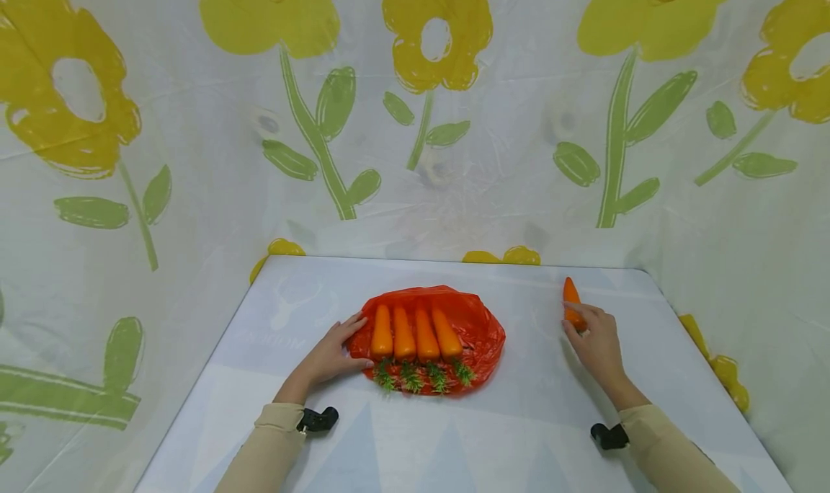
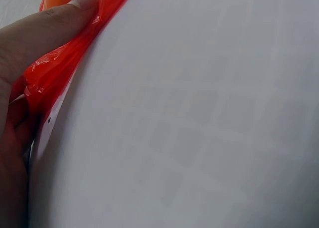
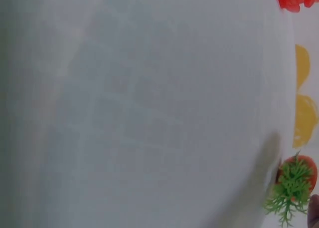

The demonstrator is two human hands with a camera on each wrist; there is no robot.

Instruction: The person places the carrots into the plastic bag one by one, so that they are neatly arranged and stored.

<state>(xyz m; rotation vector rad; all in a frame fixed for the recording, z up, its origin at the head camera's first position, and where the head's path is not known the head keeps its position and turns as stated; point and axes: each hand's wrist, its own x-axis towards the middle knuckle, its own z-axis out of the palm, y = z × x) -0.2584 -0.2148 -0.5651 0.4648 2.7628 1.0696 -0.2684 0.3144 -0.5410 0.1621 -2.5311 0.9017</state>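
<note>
A red plastic bag [image 1: 483,338] lies spread on the table, with several orange toy carrots [image 1: 403,334] side by side on it, their green tops toward me. My left hand [image 1: 329,354] grips the bag's left edge; in the left wrist view its thumb [image 2: 50,31] lies over the red plastic and the fingers are lower, partly hidden. Off to the right, my right hand [image 1: 598,343] holds a single carrot [image 1: 570,291] between thumb and fingers, pointed end away from me. The right wrist view catches that carrot's leafy green top [image 3: 291,185] beside a fingertip.
The white table [image 1: 519,421] carries faint blue triangle shapes. A pale cloth with printed yellow flowers [image 1: 437,35] hangs behind it and along both sides. Black wrist cameras [image 1: 318,419] sit at both sleeve cuffs.
</note>
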